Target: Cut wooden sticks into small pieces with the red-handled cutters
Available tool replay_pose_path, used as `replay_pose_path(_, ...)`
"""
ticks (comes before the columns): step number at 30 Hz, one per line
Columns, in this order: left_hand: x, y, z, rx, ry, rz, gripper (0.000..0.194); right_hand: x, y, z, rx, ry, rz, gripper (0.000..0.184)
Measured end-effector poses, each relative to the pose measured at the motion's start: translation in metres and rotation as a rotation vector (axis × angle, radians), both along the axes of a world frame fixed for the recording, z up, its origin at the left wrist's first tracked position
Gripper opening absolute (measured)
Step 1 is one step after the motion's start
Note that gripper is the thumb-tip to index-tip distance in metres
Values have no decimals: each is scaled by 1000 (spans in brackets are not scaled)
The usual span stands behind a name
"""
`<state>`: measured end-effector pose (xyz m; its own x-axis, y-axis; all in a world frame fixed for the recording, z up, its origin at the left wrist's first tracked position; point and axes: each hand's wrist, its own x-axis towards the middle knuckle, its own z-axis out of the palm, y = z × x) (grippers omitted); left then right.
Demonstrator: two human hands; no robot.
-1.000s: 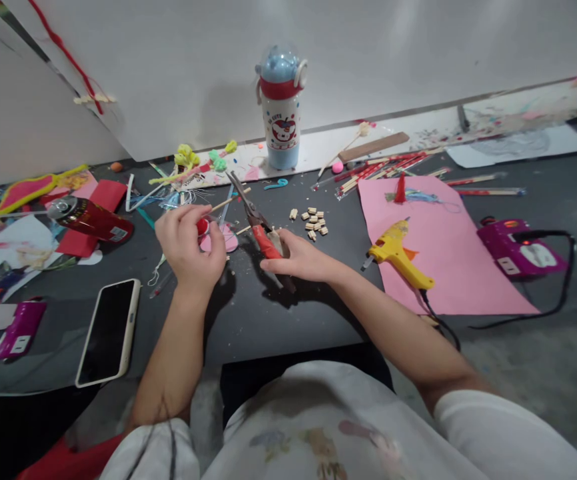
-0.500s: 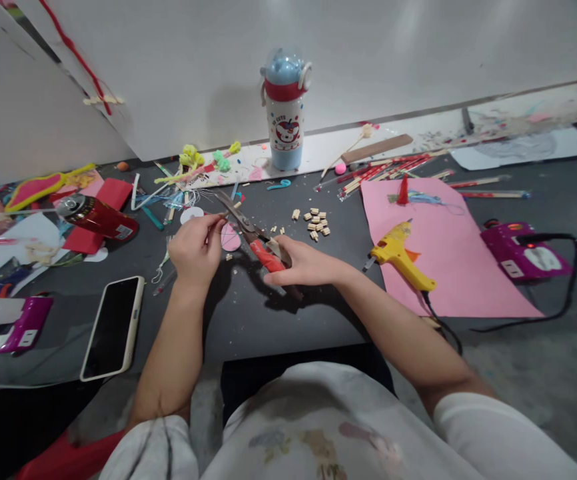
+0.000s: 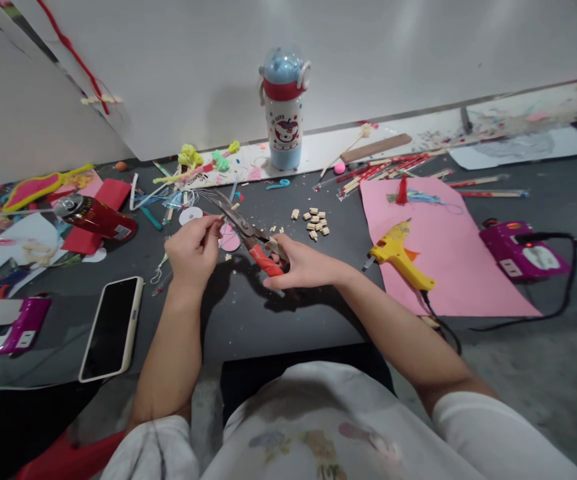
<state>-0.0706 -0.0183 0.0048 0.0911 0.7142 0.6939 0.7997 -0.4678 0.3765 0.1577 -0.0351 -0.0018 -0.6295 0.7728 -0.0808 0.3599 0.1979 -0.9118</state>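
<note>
My right hand point(image 3: 304, 264) is wrapped round the red-taped handles of a pair of scissors point(image 3: 263, 259). Their metal blades point away to the upper left and are parted a little. Close by the blades, my left hand point(image 3: 193, 248) is closed in a pinch; what lies between its fingertips is too small to make out. Beneath the blades is a pink oval piece point(image 3: 229, 237) on the dark table. Several short cut wooden pieces point(image 3: 314, 217) lie in a loose group beyond my right hand.
A blue-and-white bottle point(image 3: 286, 117) stands at the back. To the right, a yellow glue gun point(image 3: 399, 253) rests on pink paper point(image 3: 461, 280), near a purple power box point(image 3: 521, 250). A phone point(image 3: 112, 328) and a red can point(image 3: 96, 219) are on the left.
My left hand has shifted very slightly to the left. The scissors stay in my right hand in nearly the same place.
</note>
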Motion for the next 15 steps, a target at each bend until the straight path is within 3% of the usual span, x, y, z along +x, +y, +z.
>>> replay_pose_path(15, 0, 2, 0, -63, 15, 14, 22, -1, -1, 2, 13, -42, -26, 52)
